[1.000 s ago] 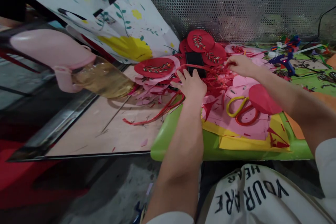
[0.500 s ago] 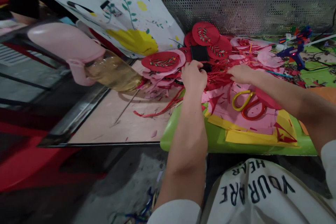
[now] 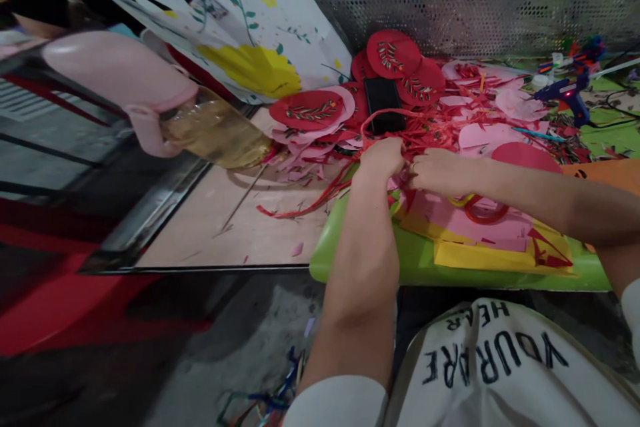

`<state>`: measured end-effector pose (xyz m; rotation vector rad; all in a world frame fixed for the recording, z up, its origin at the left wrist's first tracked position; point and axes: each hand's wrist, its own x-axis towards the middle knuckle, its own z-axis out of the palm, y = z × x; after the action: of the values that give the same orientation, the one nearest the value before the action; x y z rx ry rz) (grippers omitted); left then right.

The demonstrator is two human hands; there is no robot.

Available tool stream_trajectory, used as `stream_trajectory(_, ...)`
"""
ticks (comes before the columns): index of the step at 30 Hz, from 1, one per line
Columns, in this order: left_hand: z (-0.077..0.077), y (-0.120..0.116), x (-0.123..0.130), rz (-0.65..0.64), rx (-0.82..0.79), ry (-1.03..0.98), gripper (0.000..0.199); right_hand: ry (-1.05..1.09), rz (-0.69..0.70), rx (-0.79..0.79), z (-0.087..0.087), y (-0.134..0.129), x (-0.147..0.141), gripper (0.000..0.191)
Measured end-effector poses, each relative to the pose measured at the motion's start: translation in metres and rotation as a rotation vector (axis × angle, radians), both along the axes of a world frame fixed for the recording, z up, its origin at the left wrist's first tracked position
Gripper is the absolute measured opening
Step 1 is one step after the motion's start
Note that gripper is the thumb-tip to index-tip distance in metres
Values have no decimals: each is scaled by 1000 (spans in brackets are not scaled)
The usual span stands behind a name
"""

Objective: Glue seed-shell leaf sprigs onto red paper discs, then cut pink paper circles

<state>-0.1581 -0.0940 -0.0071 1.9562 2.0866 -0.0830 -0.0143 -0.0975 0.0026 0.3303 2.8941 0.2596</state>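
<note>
Curled, with tips hidden, the fingers of my left hand (image 3: 383, 159) and right hand (image 3: 440, 170) leave me unable to tell what they pinch, while the red strip (image 3: 389, 111) loops at twelve o'clock across the black case (image 3: 383, 95), which a hard pull could drag.

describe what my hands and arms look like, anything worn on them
The left hand and right hand wear no gloves. The sleeves are short and white, leaving the forearms bare. A thin ring may show on the right hand, too small to be sure.
</note>
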Motion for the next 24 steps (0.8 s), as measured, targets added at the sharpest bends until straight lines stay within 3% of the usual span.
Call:
stream_trajectory(9,-6,5,-3,58,58,-26,47,-8,115,141,-14,-1,-8,31)
stream_trajectory(17,2,1,0,120,115,-68,41,-10,49,119,-10,6,2,22)
stream_trajectory(24,0,1,-1,120,118,-101,39,-65,147,156,-12,11,-9,22)
